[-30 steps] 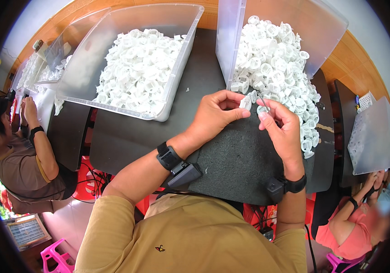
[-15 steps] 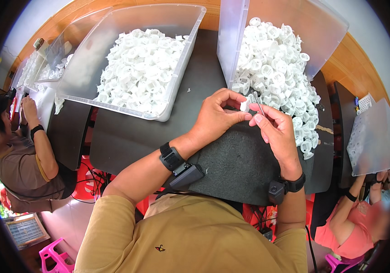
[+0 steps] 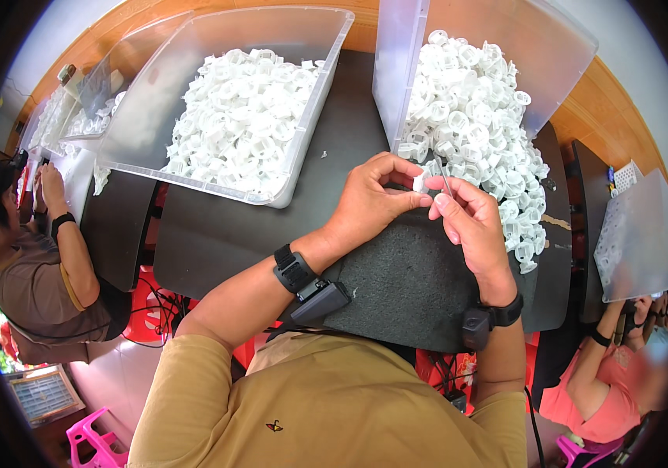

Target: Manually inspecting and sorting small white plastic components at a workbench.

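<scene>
My left hand (image 3: 373, 195) pinches a small white plastic part (image 3: 419, 183) between thumb and fingers. Close against it, my right hand (image 3: 470, 222) grips a thin metal tool (image 3: 444, 176), its slim end pointing up beside the part. Whether the tip touches the part is too small to tell. Just beyond my hands, a heap of similar white round plastic parts (image 3: 466, 101) spills out of a clear bin (image 3: 398, 70) lying on its side. Loose pieces from that heap lie to the right of my right hand.
A clear bin (image 3: 291, 175) full of white parts stands at the left on the dark table (image 3: 209, 242). Co-workers sit at both sides, one in a brown shirt (image 3: 37, 288), one in a pink top (image 3: 599, 390). A translucent bin (image 3: 642, 242) stands by the right-hand person.
My right hand and the metal tool have shifted very slightly around the white part. The person at the right has moved their hands a little by the bin.
</scene>
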`<state>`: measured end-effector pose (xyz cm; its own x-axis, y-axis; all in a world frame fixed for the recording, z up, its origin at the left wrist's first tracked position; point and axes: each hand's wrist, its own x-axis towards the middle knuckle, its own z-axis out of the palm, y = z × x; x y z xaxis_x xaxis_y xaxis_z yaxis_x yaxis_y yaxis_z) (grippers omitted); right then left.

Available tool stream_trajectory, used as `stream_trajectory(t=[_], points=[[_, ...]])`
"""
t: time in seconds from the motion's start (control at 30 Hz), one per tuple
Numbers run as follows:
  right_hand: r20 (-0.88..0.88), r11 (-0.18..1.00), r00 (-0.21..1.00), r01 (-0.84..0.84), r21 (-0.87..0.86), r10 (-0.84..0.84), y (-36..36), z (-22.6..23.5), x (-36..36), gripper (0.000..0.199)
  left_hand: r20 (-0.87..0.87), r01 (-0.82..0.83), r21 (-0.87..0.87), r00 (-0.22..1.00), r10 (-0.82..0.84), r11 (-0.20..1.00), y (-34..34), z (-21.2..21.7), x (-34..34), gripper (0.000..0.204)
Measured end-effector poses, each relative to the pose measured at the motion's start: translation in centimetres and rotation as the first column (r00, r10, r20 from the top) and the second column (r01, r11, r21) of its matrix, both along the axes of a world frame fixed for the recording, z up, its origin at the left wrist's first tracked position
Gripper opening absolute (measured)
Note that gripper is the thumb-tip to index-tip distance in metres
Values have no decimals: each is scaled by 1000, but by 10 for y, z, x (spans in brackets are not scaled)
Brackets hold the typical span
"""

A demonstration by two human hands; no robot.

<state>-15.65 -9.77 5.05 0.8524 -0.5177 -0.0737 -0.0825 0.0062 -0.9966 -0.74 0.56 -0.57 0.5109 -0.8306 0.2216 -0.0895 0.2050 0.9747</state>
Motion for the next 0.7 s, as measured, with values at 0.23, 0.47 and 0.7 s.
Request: stream_trajectory(t=[0.23,0.47,0.7], points=[[12,954,997,77,-288,-77,9,2,2,20,-39,21,-2,999,-21,1000,1,1,0,30],[0,939,995,99,-329,-105,10,2,2,24,-87,22,26,996,-19,999,1,4,0,32],[-39,944,993,94,-316,-112,9,4,1,25,-86,4,30,996,-1,1000,1,4,-1,32]])
